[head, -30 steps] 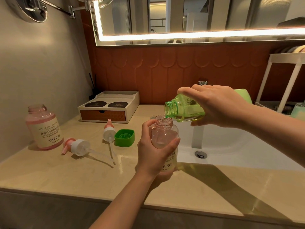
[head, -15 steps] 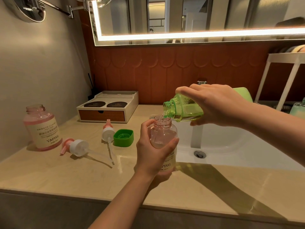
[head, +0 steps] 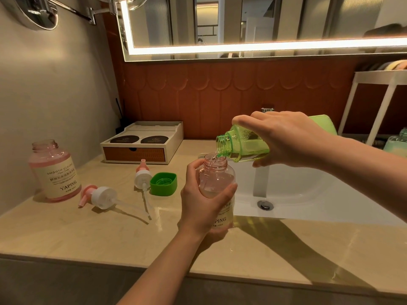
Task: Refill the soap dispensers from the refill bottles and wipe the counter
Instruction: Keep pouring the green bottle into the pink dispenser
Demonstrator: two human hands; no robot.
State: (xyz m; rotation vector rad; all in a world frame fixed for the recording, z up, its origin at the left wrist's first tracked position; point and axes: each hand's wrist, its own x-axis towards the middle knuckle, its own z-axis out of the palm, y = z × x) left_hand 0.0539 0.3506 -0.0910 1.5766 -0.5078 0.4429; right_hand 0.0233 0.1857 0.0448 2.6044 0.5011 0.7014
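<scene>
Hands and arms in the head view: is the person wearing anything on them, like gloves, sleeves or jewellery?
Nothing visible. The left hand and right hand are bare, with no gloves or rings showing. The left forearm and right forearm are uncovered as far as the picture reaches: no sleeve, watch or bracelet in sight.

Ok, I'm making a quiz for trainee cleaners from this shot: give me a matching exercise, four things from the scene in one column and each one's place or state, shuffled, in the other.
Column A
1. green refill bottle
2. green cap
3. pink bottle by the wall
4. clear dispenser bottle

Column B
a. stands uncapped on the counter, untouched
b. tilted in the right hand, pouring
c. lies open side up beside a pump head
d. gripped by the left hand, mouth under the stream

Pairs: 1-b, 2-c, 3-a, 4-d
</scene>
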